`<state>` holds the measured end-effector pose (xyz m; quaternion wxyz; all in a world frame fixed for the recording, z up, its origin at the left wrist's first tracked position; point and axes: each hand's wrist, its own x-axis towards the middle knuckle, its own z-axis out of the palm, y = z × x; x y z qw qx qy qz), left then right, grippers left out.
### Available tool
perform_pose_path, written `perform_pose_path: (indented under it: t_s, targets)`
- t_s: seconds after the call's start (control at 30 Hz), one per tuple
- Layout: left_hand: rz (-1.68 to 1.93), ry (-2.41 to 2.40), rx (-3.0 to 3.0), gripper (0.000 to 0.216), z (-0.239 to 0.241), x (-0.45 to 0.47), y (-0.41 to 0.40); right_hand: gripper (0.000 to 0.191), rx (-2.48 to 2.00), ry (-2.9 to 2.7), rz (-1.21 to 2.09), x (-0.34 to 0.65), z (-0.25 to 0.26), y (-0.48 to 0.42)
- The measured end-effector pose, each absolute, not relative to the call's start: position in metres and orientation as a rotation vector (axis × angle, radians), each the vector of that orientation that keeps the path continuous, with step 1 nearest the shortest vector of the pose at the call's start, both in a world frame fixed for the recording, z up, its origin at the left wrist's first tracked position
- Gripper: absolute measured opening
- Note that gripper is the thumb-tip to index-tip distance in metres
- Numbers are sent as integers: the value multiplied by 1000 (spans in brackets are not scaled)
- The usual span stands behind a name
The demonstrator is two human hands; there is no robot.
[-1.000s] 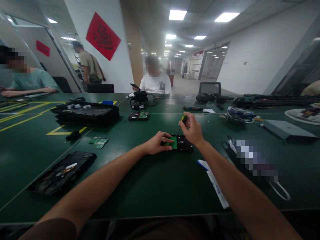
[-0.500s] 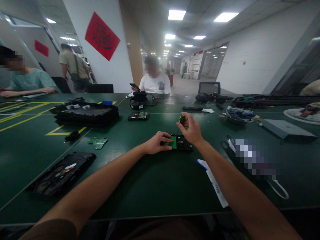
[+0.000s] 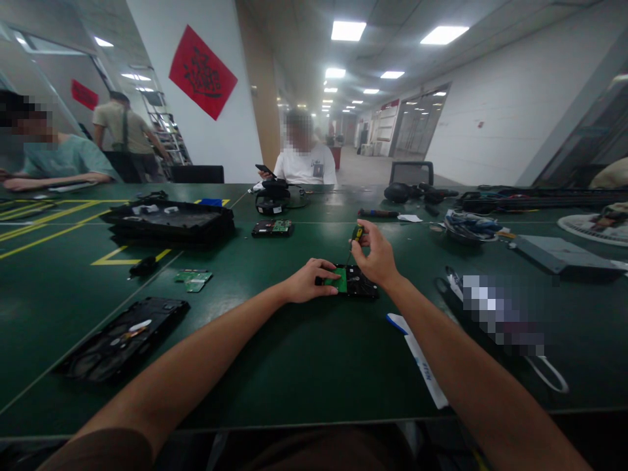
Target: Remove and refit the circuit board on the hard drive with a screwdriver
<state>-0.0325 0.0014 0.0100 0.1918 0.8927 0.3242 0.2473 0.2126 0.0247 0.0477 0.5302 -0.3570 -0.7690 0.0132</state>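
A hard drive (image 3: 362, 282) lies on the green table with its green circuit board (image 3: 339, 280) facing up. My left hand (image 3: 314, 281) grips the drive's left end, fingers over the board and thumb along the near edge. My right hand (image 3: 377, 254) pinches the yellow-and-black handle of a small screwdriver (image 3: 358, 233) above the drive. The thin shaft slants down to the far edge of the board. Exactly where the tip meets the drive is too small to tell.
Left of my arms lie a loose green circuit board (image 3: 194, 280), a black casing (image 3: 125, 340) and stacked black trays (image 3: 171, 222). Another drive (image 3: 273, 227) sits farther back. A white-and-blue strip (image 3: 422, 366) and a grey metal box (image 3: 564, 255) are on the right. A person (image 3: 305, 163) sits opposite.
The screwdriver handle has turned slightly in my right fingers. My left hand stays on the drive. A standing person in the background has shifted left and leaned.
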Motion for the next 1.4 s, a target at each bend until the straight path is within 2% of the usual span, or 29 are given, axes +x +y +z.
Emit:
perform_pose_path:
  t_s: [0.43, 0.63, 1.4]
  targets:
    - [706, 910, 2490, 47, 8, -33, 1, 54, -855, -1813, 99, 211, 47, 25]
    - [696, 899, 2507, 47, 7, -33, 3, 53, -851, -1835, -5, 212, 48, 24]
    - [703, 906, 2494, 45, 8, -32, 2, 54, -843, -1834, -3, 210, 48, 23]
